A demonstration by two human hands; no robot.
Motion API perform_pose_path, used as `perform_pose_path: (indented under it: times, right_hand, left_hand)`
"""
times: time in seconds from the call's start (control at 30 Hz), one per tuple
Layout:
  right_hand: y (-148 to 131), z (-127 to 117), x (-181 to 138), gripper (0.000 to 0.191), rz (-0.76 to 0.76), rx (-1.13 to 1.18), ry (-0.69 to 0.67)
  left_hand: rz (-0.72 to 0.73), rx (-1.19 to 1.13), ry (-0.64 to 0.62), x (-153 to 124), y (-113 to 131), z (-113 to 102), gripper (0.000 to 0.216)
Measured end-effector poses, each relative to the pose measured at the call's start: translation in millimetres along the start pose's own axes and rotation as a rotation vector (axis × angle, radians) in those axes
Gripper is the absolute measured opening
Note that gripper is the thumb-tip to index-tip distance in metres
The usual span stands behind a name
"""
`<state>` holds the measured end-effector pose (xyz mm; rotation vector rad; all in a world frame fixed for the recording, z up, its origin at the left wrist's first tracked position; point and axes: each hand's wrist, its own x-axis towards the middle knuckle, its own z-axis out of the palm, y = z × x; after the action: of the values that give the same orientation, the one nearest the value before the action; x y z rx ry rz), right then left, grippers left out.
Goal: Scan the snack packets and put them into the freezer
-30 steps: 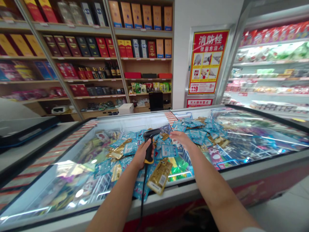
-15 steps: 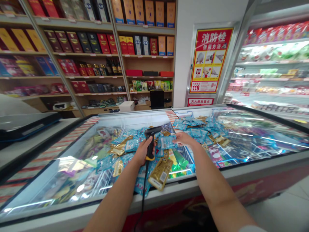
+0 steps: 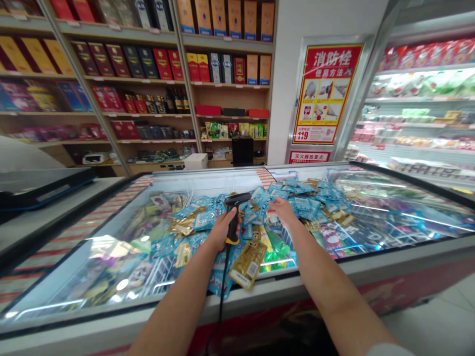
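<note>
My left hand (image 3: 221, 230) is wrapped round the handle of a black and yellow barcode scanner (image 3: 234, 211), its cable hanging down over the freezer's front edge. The scanner head points right, towards a blue packet (image 3: 260, 200) that my right hand (image 3: 281, 210) pinches at its near corner and lifts above the pile. Both hands hover over heaps of blue and gold packets (image 3: 193, 222) inside an open chest freezer (image 3: 334, 277). A gold packet (image 3: 248, 264) lies on the freezer's near rim below the scanner.
Glass sliding lids (image 3: 92, 257) cover the freezer's left and right parts. Shelves of boxed goods (image 3: 148, 64) stand behind. A red fire-hydrant poster (image 3: 322, 94) hangs on the wall, and a lit refrigerated display (image 3: 419, 109) stands at the right.
My right hand has picked a blue packet off the pile and raised it up beside the scanner head. The left hand with the scanner has hardly moved.
</note>
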<state>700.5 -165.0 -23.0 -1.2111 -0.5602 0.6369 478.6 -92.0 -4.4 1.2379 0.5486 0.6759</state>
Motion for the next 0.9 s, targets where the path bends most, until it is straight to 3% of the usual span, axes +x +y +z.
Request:
perform_pose_path:
  times: [0.57,0.9]
  right_hand:
    - [12,9,7,0.023,-0.044,0.207,0.049]
    - [9,5,7,0.026,-0.043,0.155,0.030]
  left_hand:
    - [-0.027,-0.038,0.005,-1,0,0,0.050]
    - [-0.029,-0.032,0.014,1,-2,0,0.050]
